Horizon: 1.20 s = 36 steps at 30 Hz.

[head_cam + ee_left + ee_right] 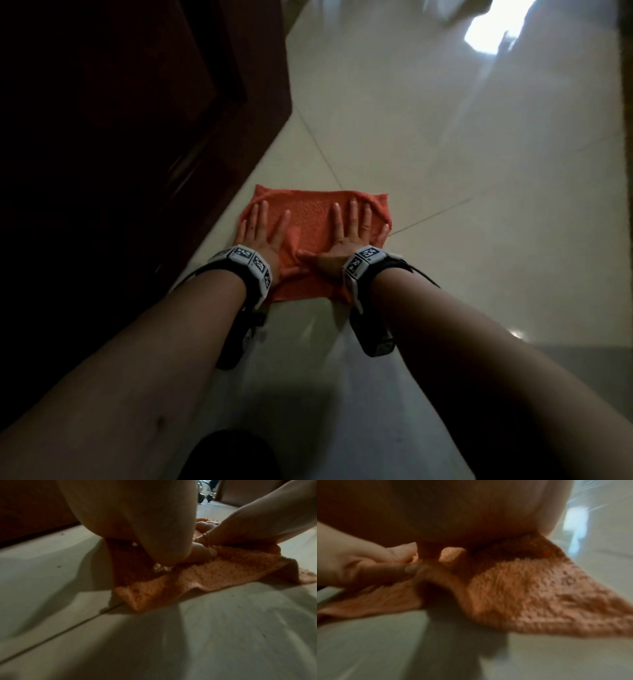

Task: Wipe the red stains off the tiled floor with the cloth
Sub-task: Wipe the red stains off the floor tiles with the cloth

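Observation:
An orange terry cloth [308, 222] lies spread flat on the pale tiled floor [445, 171], close to a dark wooden door. My left hand [262, 229] presses its left half with straight, spread fingers. On the right half my right hand [349, 233] lies palm down, fingers straight and splayed, thumb pointing left. From the left wrist view the cloth [197, 577] bunches under the heel of the left hand [137, 527], with the right hand [240, 528] beside it. The right wrist view is blurred; the cloth [530, 595] shows a raised fold. No red stains are visible; the cloth covers the floor under it.
A dark wooden door or cabinet [120, 137] runs along the left, its bottom edge close to the cloth. Tile joints [318, 150] cross the floor beyond the cloth. Bright glare [486, 31] lies at the far right. My dark knee [233, 452] is at the bottom.

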### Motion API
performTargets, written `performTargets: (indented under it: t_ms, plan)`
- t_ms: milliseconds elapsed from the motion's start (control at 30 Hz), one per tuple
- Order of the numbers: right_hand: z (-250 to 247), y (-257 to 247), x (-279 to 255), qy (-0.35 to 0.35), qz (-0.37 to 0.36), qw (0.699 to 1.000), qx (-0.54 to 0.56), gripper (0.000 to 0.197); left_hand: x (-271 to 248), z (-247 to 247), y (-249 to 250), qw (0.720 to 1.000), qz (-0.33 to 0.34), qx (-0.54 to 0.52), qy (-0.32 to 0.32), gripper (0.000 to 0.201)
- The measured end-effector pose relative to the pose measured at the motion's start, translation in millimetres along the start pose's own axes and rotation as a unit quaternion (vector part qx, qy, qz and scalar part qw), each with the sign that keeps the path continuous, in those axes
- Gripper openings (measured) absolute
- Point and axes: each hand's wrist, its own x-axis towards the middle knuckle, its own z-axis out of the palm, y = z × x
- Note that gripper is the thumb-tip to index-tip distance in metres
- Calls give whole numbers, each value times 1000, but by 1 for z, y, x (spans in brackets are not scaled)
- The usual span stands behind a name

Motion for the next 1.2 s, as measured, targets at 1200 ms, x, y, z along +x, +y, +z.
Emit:
performTargets:
  t_ms: [1200]
  plan:
    - [88,-84,-92,26,67,997,11,111,-76,77,-90,995,65,-44,61,120]
